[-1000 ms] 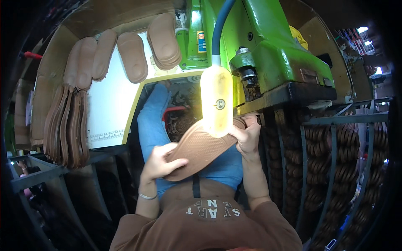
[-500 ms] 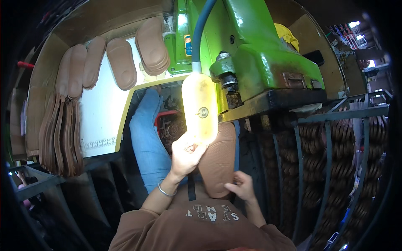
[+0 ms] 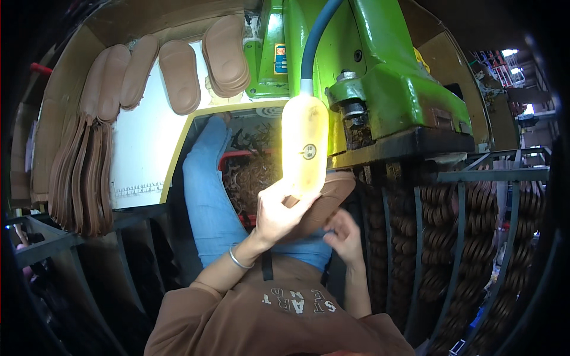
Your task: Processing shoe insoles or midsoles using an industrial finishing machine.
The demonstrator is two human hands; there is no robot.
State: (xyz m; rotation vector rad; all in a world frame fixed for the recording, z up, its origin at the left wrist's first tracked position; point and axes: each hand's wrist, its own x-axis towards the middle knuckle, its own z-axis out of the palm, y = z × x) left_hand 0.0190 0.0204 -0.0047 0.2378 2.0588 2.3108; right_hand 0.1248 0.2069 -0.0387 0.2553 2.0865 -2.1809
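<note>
Brown insole (image 3: 326, 204), one: just below the lit lamp (image 3: 304, 145), tipped further aslant since my last view, apparently being turned. Left hand (image 3: 279, 215): pinching its edge. Right hand (image 3: 344, 235): beside it, blurred; grip I cannot tell.

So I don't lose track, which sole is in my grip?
The brown sole by the lamp, in your left hand; the soles on the white table lie untouched.

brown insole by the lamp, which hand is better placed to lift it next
Likely the left hand: it appears to grip the brown insole along its left side, near the glowing lamp. The right hand, blurred and curled, sits beside the opposite edge, its contact unclear.
</note>
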